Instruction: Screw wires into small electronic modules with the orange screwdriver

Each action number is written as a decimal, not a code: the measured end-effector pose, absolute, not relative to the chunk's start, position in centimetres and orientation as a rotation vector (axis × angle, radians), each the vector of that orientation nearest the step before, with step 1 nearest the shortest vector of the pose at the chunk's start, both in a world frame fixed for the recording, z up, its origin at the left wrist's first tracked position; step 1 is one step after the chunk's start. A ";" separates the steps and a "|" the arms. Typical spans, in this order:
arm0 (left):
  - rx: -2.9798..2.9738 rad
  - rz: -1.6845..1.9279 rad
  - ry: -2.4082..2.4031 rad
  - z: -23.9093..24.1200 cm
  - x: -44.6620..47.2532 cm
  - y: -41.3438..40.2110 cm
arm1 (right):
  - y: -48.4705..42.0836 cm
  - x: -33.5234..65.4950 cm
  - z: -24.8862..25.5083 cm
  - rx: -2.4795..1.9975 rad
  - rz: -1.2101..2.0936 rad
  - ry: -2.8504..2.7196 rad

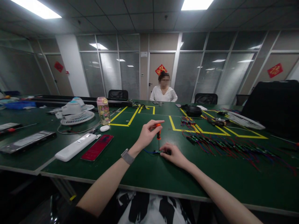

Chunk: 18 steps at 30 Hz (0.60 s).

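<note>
Near the front edge of the green table (pixel 140 179): a small circuit board (pixel 157 152) is resting on the tabletop between the two hands.
Left hand (pixel 147 134): thumb and fingers are gripping the top of a screwdriver (pixel 159 135).
Screwdriver: it is standing nearly upright, its orange-and-black handle uppermost, its thin shaft pointing down at the board; whether the tip is touching, I cannot tell.
Right hand (pixel 174 155): bent fingers are holding the board's right end.
Blue wire (pixel 149 151): it is running leftward from the board.
Right side: many wired boards (pixel 230 145) are lying in a long row, their red and blue leads spreading out.
Left side: a red-screened phone (pixel 97 148) is lying beside a white oblong device (pixel 76 147).
Far side: a person in white (pixel 163 95) is facing the table.
</note>
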<state>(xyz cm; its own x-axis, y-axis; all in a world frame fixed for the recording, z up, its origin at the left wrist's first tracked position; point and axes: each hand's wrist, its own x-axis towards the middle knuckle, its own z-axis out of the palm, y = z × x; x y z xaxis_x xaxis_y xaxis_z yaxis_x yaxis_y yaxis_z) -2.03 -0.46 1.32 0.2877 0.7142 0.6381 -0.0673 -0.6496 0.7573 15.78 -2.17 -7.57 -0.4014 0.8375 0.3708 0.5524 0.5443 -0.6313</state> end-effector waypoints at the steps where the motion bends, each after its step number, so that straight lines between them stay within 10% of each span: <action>1: 1.874 1.463 0.609 1.3 -2.0 -0.5 | -2.2 15.8 -7.5 -1.119 0.544 -2.111; 18: 1.863 1.329 0.537 1.4 -2.2 -0.6 | -2.3 15.6 -7.3 -1.128 0.538 -2.095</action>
